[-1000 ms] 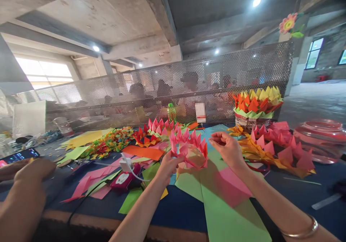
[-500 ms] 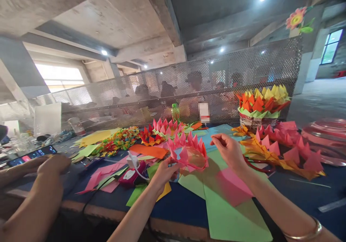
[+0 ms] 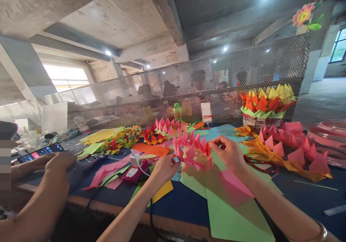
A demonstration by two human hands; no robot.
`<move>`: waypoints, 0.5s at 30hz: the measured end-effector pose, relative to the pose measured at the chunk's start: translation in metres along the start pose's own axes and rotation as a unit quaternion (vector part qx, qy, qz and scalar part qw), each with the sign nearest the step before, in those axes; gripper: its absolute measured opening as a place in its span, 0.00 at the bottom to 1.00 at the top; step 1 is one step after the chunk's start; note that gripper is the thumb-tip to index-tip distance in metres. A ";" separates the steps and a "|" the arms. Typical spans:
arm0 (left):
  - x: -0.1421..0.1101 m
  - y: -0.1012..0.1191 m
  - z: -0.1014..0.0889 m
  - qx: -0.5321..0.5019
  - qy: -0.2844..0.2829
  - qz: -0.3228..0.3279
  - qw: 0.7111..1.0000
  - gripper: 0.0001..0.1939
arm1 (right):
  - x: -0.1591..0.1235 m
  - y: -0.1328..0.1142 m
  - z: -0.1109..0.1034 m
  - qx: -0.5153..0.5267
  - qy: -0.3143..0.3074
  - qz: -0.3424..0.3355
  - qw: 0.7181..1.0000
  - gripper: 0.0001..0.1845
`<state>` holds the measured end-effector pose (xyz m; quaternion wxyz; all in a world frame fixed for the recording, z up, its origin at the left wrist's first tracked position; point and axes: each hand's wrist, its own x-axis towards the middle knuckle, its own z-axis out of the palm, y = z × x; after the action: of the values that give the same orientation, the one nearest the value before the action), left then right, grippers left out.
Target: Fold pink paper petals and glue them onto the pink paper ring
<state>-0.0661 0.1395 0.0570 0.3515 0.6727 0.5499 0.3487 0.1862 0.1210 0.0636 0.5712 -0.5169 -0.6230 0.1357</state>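
Observation:
A ring of folded pink paper petals (image 3: 193, 153) stands between my two hands, raised just over the papers. My left hand (image 3: 165, 170) has its fingers closed at the ring's left edge and steadies it there. At the ring's right side, thumb and forefinger of my right hand (image 3: 228, 153) are pinched together against a reddish petal. Beneath lie green paper sheets (image 3: 232, 216) and a pink sheet (image 3: 234, 184). Behind the ring sits another pink petal ring (image 3: 169, 126).
A layered paper flower in a basket (image 3: 266, 106) stands at back right, near pink and orange petal strips (image 3: 286, 152). A purple power socket (image 3: 133, 175) with a white plug lies left. A co-worker's arm (image 3: 51, 184) and a phone (image 3: 40, 152) are further left. A perforated metal screen (image 3: 121, 94) stands behind.
My right hand has come in to the right side of the pink petal ring, from which it was apart before. My left hand stays at its left edge. The view has shifted slightly.

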 end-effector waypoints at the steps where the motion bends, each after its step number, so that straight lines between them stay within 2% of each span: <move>1: 0.000 0.002 0.000 -0.004 0.001 -0.002 1.000 0.07 | -0.001 0.000 0.001 -0.001 -0.006 -0.005 1.000 0.12; 5: 0.004 0.002 0.004 -0.068 -0.045 -0.043 0.996 0.13 | -0.005 -0.003 0.005 -0.007 -0.036 -0.027 0.999 0.11; 9: 0.006 0.002 0.007 -0.183 -0.105 -0.082 0.974 0.19 | -0.011 -0.008 0.008 -0.031 -0.057 -0.042 0.997 0.09; 12: 0.005 0.004 0.007 -0.264 -0.134 -0.103 0.950 0.17 | -0.014 -0.011 0.009 -0.048 -0.080 -0.053 0.994 0.10; 15: 0.006 0.005 0.008 -0.330 -0.136 -0.118 0.927 0.13 | -0.017 -0.011 0.010 -0.064 -0.106 -0.064 0.990 0.12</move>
<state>-0.0559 0.1444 0.0573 0.6635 0.4896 0.4260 0.3722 0.1688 0.1067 0.0593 0.4755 -0.4939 -0.7192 0.1128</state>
